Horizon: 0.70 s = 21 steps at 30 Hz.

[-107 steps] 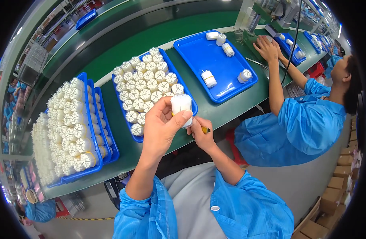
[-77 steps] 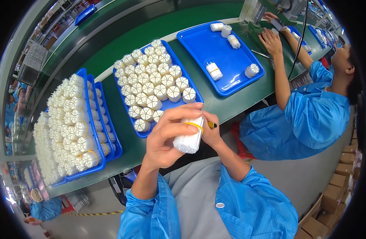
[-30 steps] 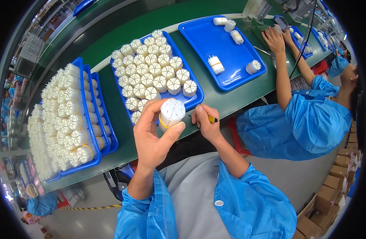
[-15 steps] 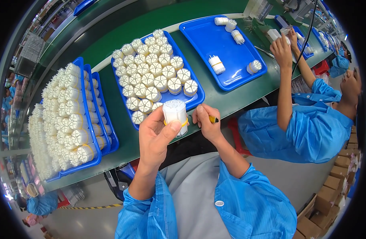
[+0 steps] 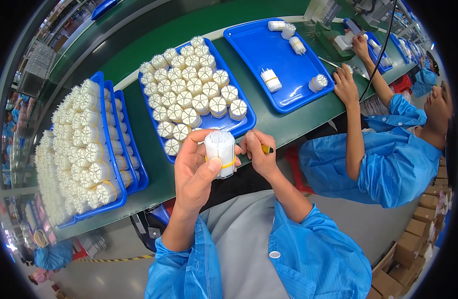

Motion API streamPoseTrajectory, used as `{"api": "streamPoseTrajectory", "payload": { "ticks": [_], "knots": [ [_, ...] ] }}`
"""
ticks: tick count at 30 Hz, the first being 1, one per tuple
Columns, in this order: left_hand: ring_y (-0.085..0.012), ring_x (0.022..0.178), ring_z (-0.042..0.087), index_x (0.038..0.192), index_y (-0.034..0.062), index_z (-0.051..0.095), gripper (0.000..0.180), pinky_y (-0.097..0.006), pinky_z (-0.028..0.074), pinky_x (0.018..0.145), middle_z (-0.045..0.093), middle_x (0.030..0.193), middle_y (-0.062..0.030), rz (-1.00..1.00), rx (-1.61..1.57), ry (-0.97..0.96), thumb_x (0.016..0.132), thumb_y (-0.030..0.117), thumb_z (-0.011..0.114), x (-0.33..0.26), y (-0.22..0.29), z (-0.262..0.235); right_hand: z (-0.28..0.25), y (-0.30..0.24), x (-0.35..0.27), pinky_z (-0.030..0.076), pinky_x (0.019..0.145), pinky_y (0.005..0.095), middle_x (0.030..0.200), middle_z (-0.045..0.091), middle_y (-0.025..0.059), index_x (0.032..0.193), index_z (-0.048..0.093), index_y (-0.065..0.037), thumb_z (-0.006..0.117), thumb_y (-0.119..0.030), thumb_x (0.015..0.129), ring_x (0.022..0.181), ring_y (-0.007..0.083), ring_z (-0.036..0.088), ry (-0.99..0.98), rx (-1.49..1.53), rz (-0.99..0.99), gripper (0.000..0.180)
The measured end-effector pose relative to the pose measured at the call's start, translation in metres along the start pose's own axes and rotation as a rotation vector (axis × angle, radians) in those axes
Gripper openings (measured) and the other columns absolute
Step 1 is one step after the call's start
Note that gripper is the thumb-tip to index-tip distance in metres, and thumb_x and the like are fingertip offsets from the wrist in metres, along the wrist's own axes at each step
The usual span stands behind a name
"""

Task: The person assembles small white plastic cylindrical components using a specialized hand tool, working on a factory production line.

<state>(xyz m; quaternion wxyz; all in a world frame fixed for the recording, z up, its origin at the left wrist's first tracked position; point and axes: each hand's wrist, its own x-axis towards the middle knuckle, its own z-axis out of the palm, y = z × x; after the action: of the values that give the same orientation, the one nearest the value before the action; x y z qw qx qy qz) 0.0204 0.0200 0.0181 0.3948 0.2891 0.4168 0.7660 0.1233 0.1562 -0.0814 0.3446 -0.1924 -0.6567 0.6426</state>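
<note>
In my left hand (image 5: 195, 172) is a white cylindrical bundle (image 5: 220, 152) with a yellow band round its lower part. Its segmented end faces up, and my thumb presses on the near side. Close by on the right, my right hand (image 5: 259, 155) is closed round a marker pen (image 5: 268, 149) with a yellow and black end. The rest of the pen is hidden by my fingers. Behind my left hand lies a blue tray (image 5: 249, 121) full of rows of similar white bundles (image 5: 195, 85), standing on end.
Another blue tray (image 5: 293, 65) at the right holds several bundles, some lying down. Tilted blue trays (image 5: 120, 192) packed with bundles stand at the left. A co-worker (image 5: 378, 154) in blue sits at my right, one hand (image 5: 346, 85) beside the right tray. A green bench (image 5: 154, 202) runs underneath.
The bundle in my left hand has turned and dropped slightly, showing more of its side and band. The co-worker's nearer hand has come down toward the right tray. My right hand stays put.
</note>
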Motion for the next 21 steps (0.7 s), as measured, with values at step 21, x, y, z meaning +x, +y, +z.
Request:
{"api": "streamPoseTrajectory", "payload": {
  "ticks": [21],
  "knots": [
    [-0.0311,0.096,0.060,0.108,0.0009,0.058,0.041,-0.038,0.049,0.082,0.056,0.105,-0.0143,0.345,1.325,0.112,0.071,0.000,0.075,0.029,0.005,-0.016,-0.002,-0.004,0.000,0.039,0.053,0.0283,0.058,0.054,0.0051,0.068,0.052,0.001,0.049,-0.017,0.099,0.054,0.0118,0.049,-0.012,-0.005,0.011,0.036]
  ]
}}
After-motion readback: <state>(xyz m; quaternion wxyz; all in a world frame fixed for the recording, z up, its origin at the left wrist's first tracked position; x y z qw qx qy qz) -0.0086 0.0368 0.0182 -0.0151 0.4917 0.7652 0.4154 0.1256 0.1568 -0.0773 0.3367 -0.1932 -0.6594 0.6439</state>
